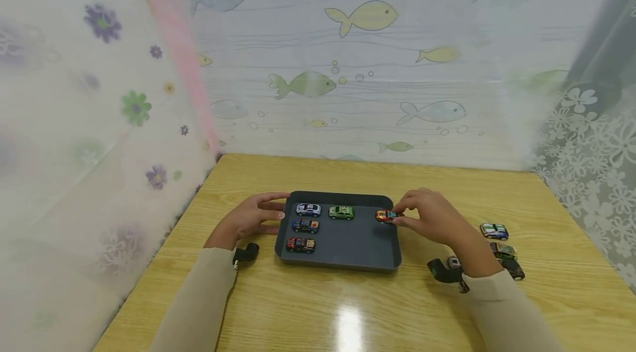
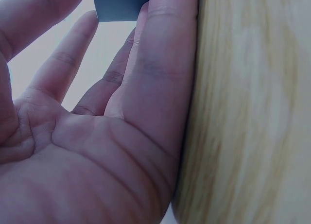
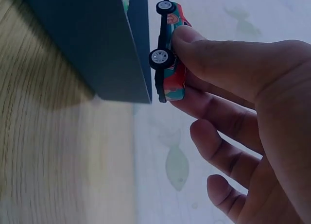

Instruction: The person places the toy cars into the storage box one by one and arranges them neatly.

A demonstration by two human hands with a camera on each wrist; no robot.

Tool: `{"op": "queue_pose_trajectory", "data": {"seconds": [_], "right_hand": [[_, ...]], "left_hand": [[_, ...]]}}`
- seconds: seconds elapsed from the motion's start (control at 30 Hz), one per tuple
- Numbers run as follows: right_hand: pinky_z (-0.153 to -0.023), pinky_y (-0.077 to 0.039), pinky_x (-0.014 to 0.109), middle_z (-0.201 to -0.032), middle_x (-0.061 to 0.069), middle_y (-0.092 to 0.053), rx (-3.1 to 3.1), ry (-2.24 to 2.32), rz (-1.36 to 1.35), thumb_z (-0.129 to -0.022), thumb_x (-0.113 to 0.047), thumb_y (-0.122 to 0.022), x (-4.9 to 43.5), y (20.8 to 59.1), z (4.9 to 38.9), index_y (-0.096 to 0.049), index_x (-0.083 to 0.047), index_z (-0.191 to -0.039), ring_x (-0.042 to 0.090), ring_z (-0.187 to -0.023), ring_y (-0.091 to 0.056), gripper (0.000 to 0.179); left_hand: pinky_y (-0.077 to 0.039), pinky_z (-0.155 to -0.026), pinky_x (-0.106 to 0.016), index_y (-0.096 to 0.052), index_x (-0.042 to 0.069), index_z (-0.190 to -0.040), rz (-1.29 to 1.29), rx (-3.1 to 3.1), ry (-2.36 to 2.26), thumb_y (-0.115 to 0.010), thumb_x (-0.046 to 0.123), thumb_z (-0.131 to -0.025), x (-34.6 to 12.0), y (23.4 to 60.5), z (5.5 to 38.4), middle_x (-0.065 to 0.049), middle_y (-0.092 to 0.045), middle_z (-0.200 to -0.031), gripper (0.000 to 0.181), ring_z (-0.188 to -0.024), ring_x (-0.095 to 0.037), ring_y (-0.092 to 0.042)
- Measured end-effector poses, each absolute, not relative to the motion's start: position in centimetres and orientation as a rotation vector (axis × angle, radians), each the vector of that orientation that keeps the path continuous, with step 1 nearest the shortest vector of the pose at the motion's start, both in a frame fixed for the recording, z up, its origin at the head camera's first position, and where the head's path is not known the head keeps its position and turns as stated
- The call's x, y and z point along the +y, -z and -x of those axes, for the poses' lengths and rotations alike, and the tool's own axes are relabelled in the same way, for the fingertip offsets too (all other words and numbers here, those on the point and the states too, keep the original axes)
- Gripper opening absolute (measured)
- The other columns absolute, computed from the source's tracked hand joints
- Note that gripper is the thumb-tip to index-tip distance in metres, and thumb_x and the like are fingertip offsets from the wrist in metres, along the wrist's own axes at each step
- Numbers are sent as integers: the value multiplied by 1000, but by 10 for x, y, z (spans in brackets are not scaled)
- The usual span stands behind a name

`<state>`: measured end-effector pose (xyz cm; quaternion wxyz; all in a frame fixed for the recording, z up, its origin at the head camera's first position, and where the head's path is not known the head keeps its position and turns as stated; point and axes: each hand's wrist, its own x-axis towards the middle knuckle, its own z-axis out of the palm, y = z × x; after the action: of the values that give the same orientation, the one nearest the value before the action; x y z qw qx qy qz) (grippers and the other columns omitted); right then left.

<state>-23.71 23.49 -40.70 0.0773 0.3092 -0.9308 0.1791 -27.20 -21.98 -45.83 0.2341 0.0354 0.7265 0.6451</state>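
A wooden table (image 1: pixel 308 308) carries a dark grey tray (image 1: pixel 348 244) in the middle. At its left side, the left hand (image 1: pixel 250 217) has its fingers spread and nearly straight, tips at the wall, gripping no car; it seems to steady the tray. On the right, the right hand (image 1: pixel 429 217) pinches a red-orange car (image 1: pixel 385 216) between thumb and fingers, above rim height over the far right part.

Inside, a white car (image 1: pixel 308 209) and a green car (image 1: pixel 342 212) stand along the far side, with a blue car (image 1: pixel 305 225) and a red-and-black car (image 1: pixel 300 245) nearer on the left. More cars (image 1: pixel 494 231) wait on the table's right.

The step looks like placing this car in the far row; the next move likely calls for lowering it level, wheels down, then letting go.
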Motion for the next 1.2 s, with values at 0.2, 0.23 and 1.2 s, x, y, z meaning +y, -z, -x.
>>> {"op": "queue_pose_trajectory", "data": {"seconds": [0.2,0.23,1.2], "right_hand": [[-88,-55,48,-106,-5,-73,-2804,-532,-963,-90,-29,-83,221,406,239,-82,-21,-105,24,-103,-66,17],[-88,-55,47,-105,-5,-73,-2803,-531,-971,-90,-30,-82,218,406,239,-82,-21,-105,24,-103,-66,17],[-75,-55,33,-95,-9,-70,-2805,-503,-1194,-92,-33,-81,166,407,256,-82,-21,-102,13,-86,-64,16]], "left_hand": [[-62,-91,-47,-53,29,-152,-105,1997,-1769,-75,13,-96,-220,460,273,-17,-50,-155,62,-121,-30,-68],[-62,-92,-47,-53,29,-152,-106,1998,-1768,-75,13,-97,-220,460,273,-17,-49,-155,62,-121,-30,-68],[-62,-92,-46,-53,30,-152,-111,2022,-1751,-74,13,-97,-220,460,272,-16,-48,-157,61,-123,-30,-67]]}}
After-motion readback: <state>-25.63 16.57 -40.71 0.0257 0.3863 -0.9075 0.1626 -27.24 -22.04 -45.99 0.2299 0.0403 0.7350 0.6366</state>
